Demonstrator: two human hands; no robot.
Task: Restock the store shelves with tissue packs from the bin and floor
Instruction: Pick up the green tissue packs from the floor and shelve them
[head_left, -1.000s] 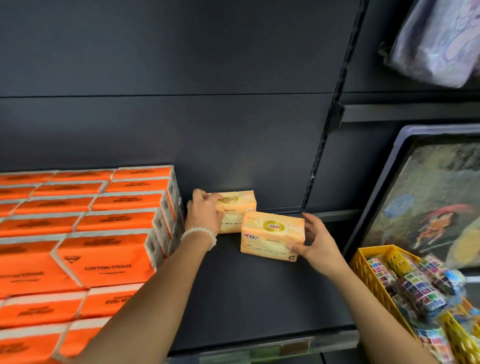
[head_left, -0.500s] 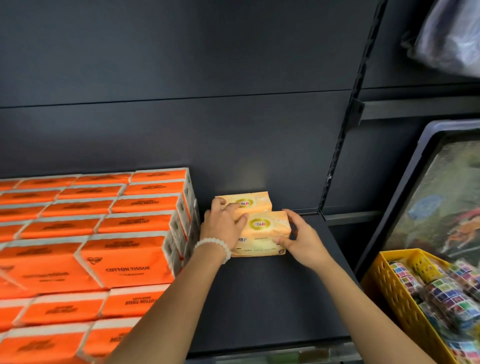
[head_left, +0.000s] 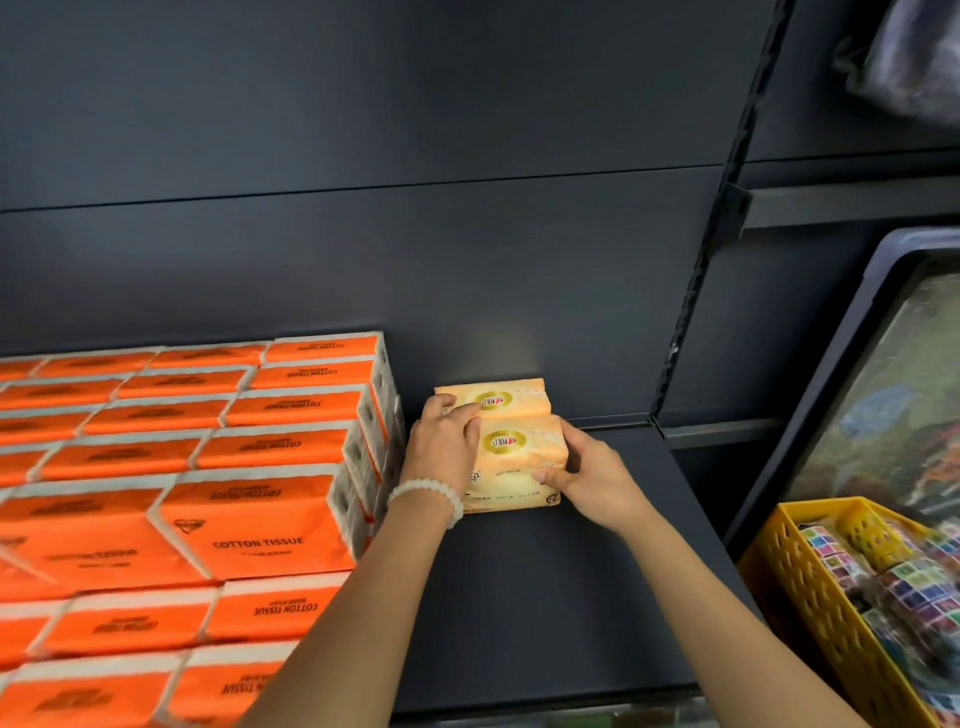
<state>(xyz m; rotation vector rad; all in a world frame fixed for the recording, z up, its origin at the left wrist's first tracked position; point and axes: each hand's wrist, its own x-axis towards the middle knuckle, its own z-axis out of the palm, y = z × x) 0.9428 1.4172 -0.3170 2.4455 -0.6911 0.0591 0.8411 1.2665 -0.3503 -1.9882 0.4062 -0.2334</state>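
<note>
Obs: two yellow tissue packs sit mid-frame on the dark shelf (head_left: 545, 597), one behind the other, touching; rear pack (head_left: 491, 399) against the back panel, front pack (head_left: 519, 462) just ahead of it. Left hand (head_left: 441, 447) lies palm-down over the left ends of both packs, fingers spread across the seam between them, pressing rather than gripping. Right hand (head_left: 587, 473) wraps the front pack's right end, thumb on its front face, fingers on top; clamped on it, hands apart w/ the pack between. Wrist bead bracelet (head_left: 428, 496) on the left arm. Orange pack stack (head_left: 208, 493) fills lower left, its right side just beside the left hand. Risks (judgement): packs are soft film, so a hard squeeze could dent the front pack or skew it off square w/ the rear one; pushing left could jam it into the orange stack's end and nudge that row; releasing unevenly may let the front pack tip fwd, as it stands on edge. Yellow basket (head_left: 810, 587) at lower right is near the right elbow, poss. snag on withdrawal. Text: orange packs read "COTTON TISSUE", some upside down; yellow packs carry a gold oval logo w/ red mark, chars too small to read; small print illegible. Bin and floor not in view.
</note>
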